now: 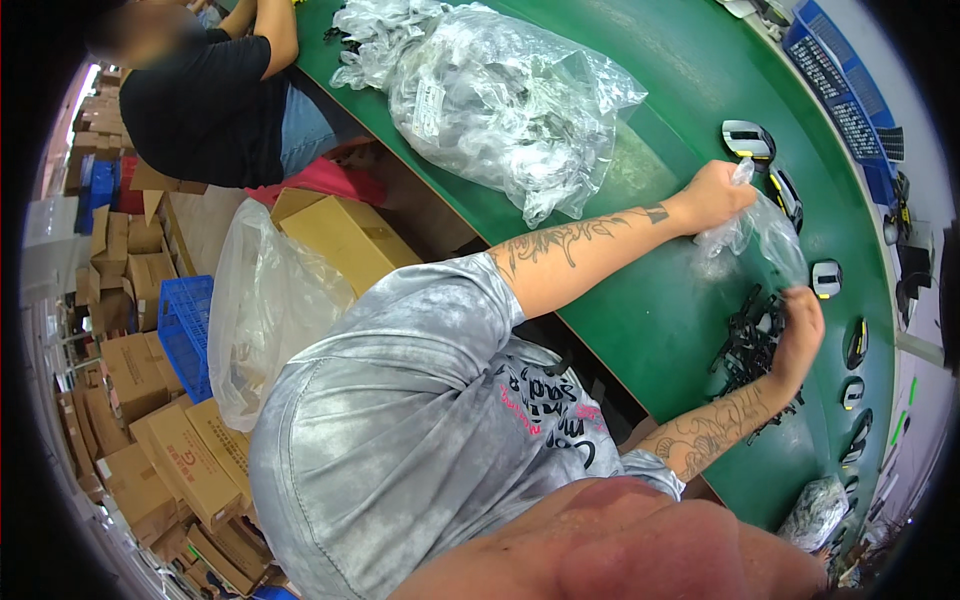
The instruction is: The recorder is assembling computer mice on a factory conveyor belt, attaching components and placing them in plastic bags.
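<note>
A clear plastic bag [770, 235] is stretched between my two hands above the green table [640, 340]. My left hand [712, 197] is closed around its gathered upper part. At the lower end of the film, my right hand [800, 335] is closed on it at the fingertips, slightly blurred. Under and beside my right hand lies a heap of thin black parts [748, 345]. Just beyond my left hand sit a rounded device with a silver face [748, 140] and a similar black one [787, 195].
A large clear sack of crumpled plastic bags [500, 110] covers the table's far left. More silver-and-black devices [827, 279] line its outer edge. A blue basket [840, 90] stands beyond. A co-worker in black [205, 105] sits at left, near an open carton [350, 235] and stacked boxes [180, 460].
</note>
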Motion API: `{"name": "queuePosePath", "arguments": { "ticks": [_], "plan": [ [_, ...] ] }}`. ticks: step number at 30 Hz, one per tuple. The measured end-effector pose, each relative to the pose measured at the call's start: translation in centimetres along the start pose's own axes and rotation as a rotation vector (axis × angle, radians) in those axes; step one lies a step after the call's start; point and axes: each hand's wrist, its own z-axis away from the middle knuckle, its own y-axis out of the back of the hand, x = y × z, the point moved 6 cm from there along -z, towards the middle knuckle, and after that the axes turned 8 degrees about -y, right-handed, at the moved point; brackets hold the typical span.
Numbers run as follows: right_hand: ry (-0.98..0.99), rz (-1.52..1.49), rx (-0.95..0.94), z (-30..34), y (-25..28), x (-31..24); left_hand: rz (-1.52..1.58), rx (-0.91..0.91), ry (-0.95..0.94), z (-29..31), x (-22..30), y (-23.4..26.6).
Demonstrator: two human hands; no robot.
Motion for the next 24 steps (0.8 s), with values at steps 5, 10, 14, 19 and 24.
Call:
{"name": "queuePosePath", "arguments": {
  "ticks": [5,10,14,19,24],
  "plan": [
    [-0.089,0.792,0.038,0.8,-5.2,-1.3,-0.076,-0.06,-0.053,0.5,0.0,-0.1],
    [-0.012,0.841,-0.009,0.5,-6.9,-2.1,0.16,-0.028,-0.045,1.4,1.7,0.4],
    [0.005,0.708,0.048,0.1,-8.1,-2.8,-0.117,0.043,-0.135,3.4,3.8,1.0],
    [0.171,0.453,0.246,-1.0,-5.4,-0.6,-0.237,-0.296,-0.039,11.4,12.6,0.8],
    [0.242,0.327,0.274,-0.8,-3.2,0.2,-0.983,-0.309,-0.134,18.0,27.5,14.3]
  ]
}}
